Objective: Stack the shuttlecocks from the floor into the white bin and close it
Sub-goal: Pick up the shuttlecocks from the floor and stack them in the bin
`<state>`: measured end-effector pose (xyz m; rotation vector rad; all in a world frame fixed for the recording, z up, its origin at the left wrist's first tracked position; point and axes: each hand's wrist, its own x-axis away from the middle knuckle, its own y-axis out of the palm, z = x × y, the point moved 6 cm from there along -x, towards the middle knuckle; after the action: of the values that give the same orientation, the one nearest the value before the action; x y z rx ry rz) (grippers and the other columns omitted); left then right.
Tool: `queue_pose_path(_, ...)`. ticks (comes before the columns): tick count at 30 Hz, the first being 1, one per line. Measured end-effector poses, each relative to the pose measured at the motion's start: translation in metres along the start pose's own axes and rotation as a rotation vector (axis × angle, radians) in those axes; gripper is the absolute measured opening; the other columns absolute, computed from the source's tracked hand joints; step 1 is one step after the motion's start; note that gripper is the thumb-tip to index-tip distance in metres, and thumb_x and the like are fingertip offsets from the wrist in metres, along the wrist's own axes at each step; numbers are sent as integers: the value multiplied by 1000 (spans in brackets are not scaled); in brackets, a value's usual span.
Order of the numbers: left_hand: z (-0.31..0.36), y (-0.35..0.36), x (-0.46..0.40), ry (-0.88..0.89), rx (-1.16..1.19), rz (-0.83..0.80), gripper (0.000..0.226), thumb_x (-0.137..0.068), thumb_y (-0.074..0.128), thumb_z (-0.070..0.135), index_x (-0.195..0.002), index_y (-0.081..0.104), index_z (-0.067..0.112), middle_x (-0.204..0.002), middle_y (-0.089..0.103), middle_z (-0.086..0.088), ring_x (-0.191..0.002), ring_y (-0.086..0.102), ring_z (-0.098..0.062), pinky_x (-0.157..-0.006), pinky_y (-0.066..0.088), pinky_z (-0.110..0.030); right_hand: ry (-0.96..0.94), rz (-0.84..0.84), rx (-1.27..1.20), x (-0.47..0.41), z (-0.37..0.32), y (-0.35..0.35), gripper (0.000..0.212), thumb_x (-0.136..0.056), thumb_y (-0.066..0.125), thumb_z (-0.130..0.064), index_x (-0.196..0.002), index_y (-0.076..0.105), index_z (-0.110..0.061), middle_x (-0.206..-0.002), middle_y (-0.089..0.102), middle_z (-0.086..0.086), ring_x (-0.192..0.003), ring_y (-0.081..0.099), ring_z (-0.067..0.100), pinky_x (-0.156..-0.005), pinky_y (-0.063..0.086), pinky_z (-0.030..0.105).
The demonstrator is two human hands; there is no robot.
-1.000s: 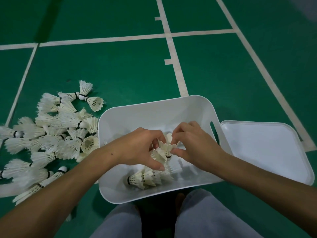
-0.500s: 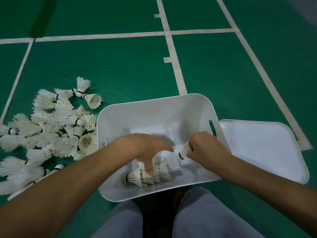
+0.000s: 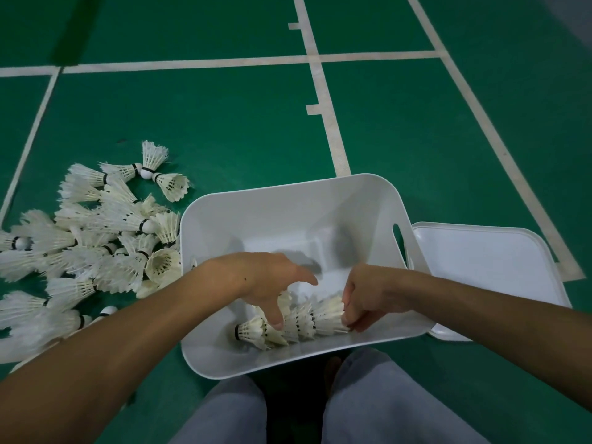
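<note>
- A white bin [image 3: 288, 213] sits open on the green floor [image 3: 224, 123], so both hands can reach inside.
- The left hand [image 3: 256, 283], fingers loosely spread, steadies a nested row of shuttlecocks [image 3: 298, 322] lying along the near wall.
- The right hand [image 3: 368, 299] pinches the row's right end, seemingly seating one more.
- A loose pile [image 3: 96, 238] waits left; the lid [image 3: 487, 267] lies right.

Nested shuttlecocks [image 3: 298, 325] in open white bin [image 3: 288, 200], perhaps five

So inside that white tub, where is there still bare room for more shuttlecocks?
The white bin is bare across its far half, between the back wall and both hands. The near strip is crowded: a nested row of shuttlecocks lies there, with the left hand touching it and the right hand gripping its end. The loose pile crowds the floor left of the bin.
</note>
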<state>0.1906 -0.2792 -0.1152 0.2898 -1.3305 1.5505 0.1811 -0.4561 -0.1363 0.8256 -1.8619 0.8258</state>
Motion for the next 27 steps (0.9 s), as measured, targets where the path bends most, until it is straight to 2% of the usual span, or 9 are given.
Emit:
queue_pose_path(3, -9, -4, 4, 18, 93, 106, 90, -75, 89, 54, -151, 42, 42, -115, 59, 12, -99, 57, -13, -85, 51, -32, -29, 38, 258, -7, -2, -1, 14, -85, 82, -5, -90, 73, 4, -78, 69, 15, -73, 69, 25, -77, 65, 38)
queue_pose_path(7, -21, -19, 21, 26, 264, 300, 80, -75, 87, 59, -143, 53, 37, -113, 63, 15, -98, 64, -10, -86, 57, -33, -175, 105, 557, -1, -12, -6, 26, -86, 80, -23, -72, 72, -4, -56, 53, 3, -45, 46, 17, -47, 43, 21)
queue_pose_path(8, -23, -22, 24, 33, 330, 352, 78, -74, 88, 59, -141, 55, 36, -114, 65, 14, -100, 66, -10, -86, 59, -34, -192, 120, 575, 2, -13, -8, 28, -86, 80, -25, -67, 70, -7, -52, 52, 0, -42, 44, 14, -47, 41, 21)
queue_pose_path(10, -28, -28, 32, 44, 447, 445, 77, -72, 89, 59, -138, 58, 36, -113, 67, 14, -100, 68, -8, -85, 60, -32, -221, 182, 610, 9, -16, -13, 28, -87, 80, -29, -68, 74, -9, -62, 68, -2, -49, 58, 12, -59, 51, 27)
queue_pose_path(13, -34, -33, 39, 41, 572, 559, 76, -67, 92, 58, -133, 62, 36, -109, 69, 12, -96, 69, -6, -82, 59, -26, -326, 373, 660, 31, -28, -22, 32, -89, 78, -40, -103, 78, -12, -105, 78, 1, -88, 74, 20, -85, 60, 39)
queue_pose_path(16, -35, -38, 41, 39, 723, 690, 72, -63, 87, 67, -124, 66, 36, -98, 72, 7, -84, 72, -10, -79, 59, -31, -582, 487, 502, 60, -50, -24, 50, -82, 82, -51, -123, 67, -29, -119, 66, -13, -102, 64, 8, -87, 56, 32)
queue_pose_path(21, -27, -38, 31, 38, 1006, 797, 61, -72, 80, 73, -114, 68, 29, -90, 78, -6, -73, 70, -15, -68, 53, -39, -766, 552, 391, 59, -66, -14, 44, -79, 85, -50, -115, 70, -29, -111, 58, -14, -103, 55, 12, -92, 51, 34)
queue_pose_path(24, -18, -35, 27, 47, 1001, 778, 53, -79, 76, 70, -110, 70, 27, -90, 78, -1, -79, 73, -19, -68, 56, -40, -774, 644, 421, 60, -66, -16, 34, -84, 81, -48, -108, 78, -25, -105, 69, -14, -106, 49, 18, -91, 48, 38)
queue_pose_path(27, -16, -28, 24, 53, 948, 698, 53, -78, 71, 66, -113, 68, 27, -93, 77, 4, -82, 75, -13, -65, 57, -30, -738, 678, 478, 69, -60, -22, 23, -86, 79, -48, -100, 79, -29, -93, 74, -14, -102, 49, 17, -80, 49, 36)
